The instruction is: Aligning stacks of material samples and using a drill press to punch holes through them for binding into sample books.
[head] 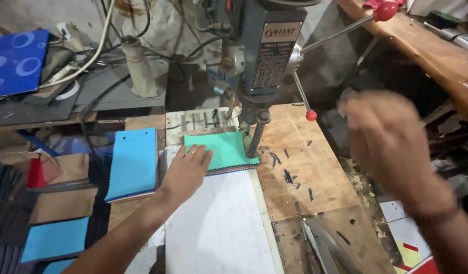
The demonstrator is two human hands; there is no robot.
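A stack of fabric swatches with a green top sheet [225, 150] lies flat under the head of a drill press [259, 56], on a white board [219, 228] that covers part of the wooden desk [315, 182]. The stack's long axis runs left to right across the view, its zigzag-cut lower edge turned toward the person, and its right end sits just beside the press's vertical spring-wrapped column. The left hand [186, 170] rests palm down on the stack's lower left corner, fingers spread flat and gripping nothing, a ring on one finger. The right hand [391, 147] is raised in the air to the right of the press, blurred, so how far it is open cannot be told; it appears to hold nothing and hovers near the closer of two red-knobbed feed levers [310, 115]. One more swatch stack, topped in blue [134, 163], lies to the left of the green one, apart from it, its long axis running away from the person. Two further blue pieces [55, 237] lie at the lower left. Small dark scraps [289, 175] are scattered on the bare wood to the right of the stack.
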